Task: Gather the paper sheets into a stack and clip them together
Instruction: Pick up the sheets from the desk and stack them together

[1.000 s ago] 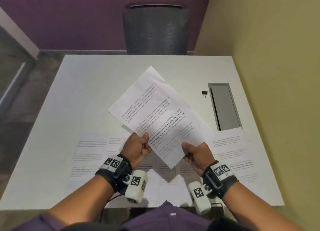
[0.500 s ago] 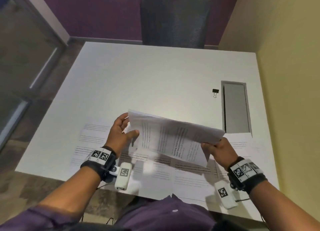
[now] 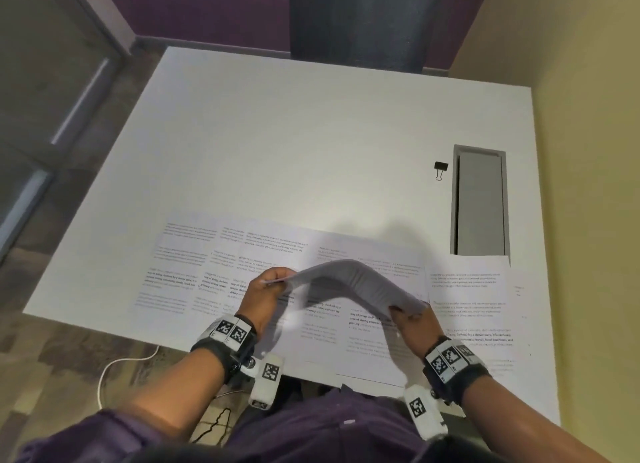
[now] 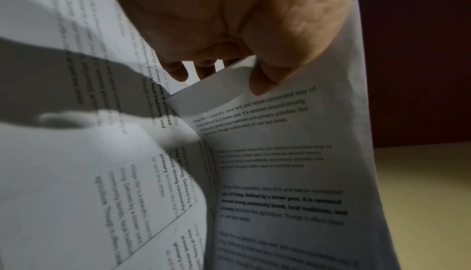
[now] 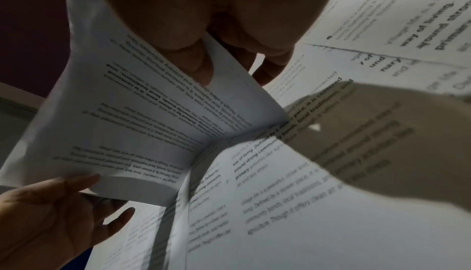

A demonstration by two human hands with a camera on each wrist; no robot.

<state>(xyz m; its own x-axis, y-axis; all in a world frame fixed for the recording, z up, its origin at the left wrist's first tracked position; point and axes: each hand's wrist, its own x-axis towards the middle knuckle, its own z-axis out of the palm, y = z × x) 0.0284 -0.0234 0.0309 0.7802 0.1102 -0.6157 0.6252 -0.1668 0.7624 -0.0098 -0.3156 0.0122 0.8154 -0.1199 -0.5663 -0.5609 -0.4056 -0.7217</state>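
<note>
I hold a small bundle of printed sheets [image 3: 349, 279] just above the table, arched upward between my hands. My left hand [image 3: 273, 282] pinches its left end, thumb on the printed side [image 4: 257, 80]. My right hand [image 3: 403, 315] pinches the right end [image 5: 203, 68]. The bundle's lower edge touches the sheets below in both wrist views. Several more printed sheets [image 3: 214, 272] lie spread in an overlapping row along the near edge of the white table [image 3: 311, 150]. A black binder clip [image 3: 440, 169] lies far right, away from both hands.
A grey recessed cable hatch [image 3: 480, 202] sits in the table beside the clip. A yellow wall [image 3: 588, 185] bounds the right side. A dark chair [image 3: 360, 22] stands at the far edge. A white cable [image 3: 117, 365] hangs below the near left edge.
The bundle came down from a raised, tilted hold to a low arch just over the spread sheets. My hands turned it sideways and moved apart to its two ends.
</note>
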